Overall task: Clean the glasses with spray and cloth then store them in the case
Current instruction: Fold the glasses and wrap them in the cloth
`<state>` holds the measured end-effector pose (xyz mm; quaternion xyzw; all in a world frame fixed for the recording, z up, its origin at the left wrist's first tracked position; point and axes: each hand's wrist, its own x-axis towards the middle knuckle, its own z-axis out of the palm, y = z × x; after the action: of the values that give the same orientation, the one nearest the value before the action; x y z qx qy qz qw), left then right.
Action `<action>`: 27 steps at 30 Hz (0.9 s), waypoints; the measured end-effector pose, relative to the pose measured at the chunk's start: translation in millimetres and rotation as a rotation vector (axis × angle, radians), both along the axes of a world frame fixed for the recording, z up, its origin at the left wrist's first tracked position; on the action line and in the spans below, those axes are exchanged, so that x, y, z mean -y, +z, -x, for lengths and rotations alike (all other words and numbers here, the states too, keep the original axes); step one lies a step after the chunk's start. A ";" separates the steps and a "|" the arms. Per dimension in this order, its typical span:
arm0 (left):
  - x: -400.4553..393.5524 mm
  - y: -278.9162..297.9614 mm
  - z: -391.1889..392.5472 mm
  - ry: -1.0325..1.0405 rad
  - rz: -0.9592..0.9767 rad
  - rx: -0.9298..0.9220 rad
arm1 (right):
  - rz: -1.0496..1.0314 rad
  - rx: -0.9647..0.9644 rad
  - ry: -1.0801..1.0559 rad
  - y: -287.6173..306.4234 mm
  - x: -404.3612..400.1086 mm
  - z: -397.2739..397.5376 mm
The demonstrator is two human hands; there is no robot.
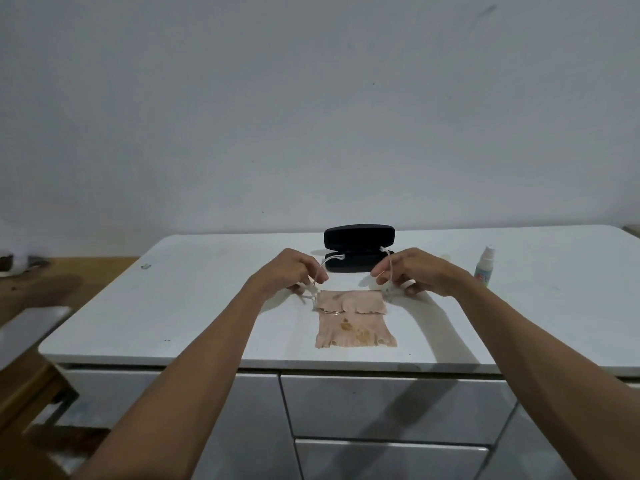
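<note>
White counter (207,306) — both hands (291,270) pinch glasses (329,306) temples over cloth (353,327).

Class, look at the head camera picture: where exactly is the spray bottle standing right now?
The spray bottle stands upright on the white countertop at the right of the head view, just beyond the right hand and right of the open black case.
</note>
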<state>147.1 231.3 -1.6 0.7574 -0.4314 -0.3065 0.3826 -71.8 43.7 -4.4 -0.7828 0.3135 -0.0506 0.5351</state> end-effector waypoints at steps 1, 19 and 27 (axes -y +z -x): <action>-2.6 -2.9 -1.6 0.022 0.022 -0.015 | 0.002 0.015 -0.032 -0.9 -1.4 1.9; -77.6 -12.5 62.4 -0.093 -0.003 0.264 | 0.450 -0.067 0.074 -6.5 -81.5 62.2; -81.1 -20.7 70.3 -0.085 0.024 0.422 | 0.569 -0.117 0.085 -8.0 -97.0 53.1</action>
<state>76.8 312.5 -22.3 0.7812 -0.5372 -0.1517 0.2796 -125.0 140.7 -12.5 -0.9154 0.2839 -0.0689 0.2769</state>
